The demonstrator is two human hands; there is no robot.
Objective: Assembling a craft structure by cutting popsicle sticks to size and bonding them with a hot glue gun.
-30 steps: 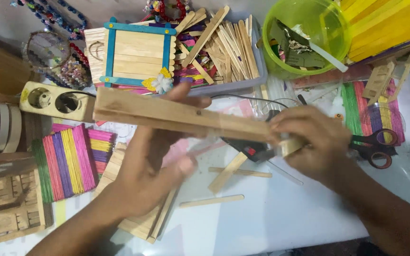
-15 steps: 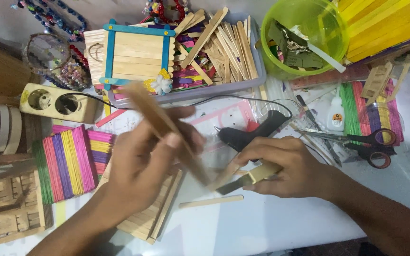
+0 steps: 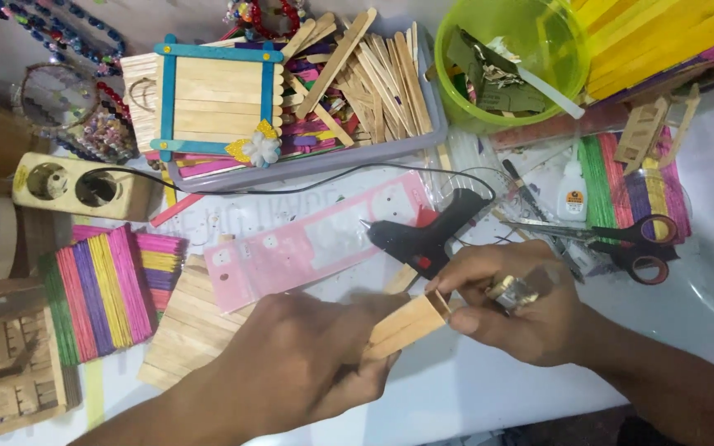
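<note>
Wooden stick block [image 3: 406, 326] pinched end-on between both hands: left hand [image 3: 307, 363] curled under it, right hand [image 3: 522, 310] grasping its tip. One glue gun [image 3: 431, 235], one scissors [image 3: 621, 239] nearby.

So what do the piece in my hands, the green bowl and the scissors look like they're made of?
The piece held by the left hand and right hand looks like bare, unpainted wood: flat pale sticks joined side by side. The green bowl seems translucent plastic, glossy. The scissors show grey metal blades and probably plastic handles.
</note>
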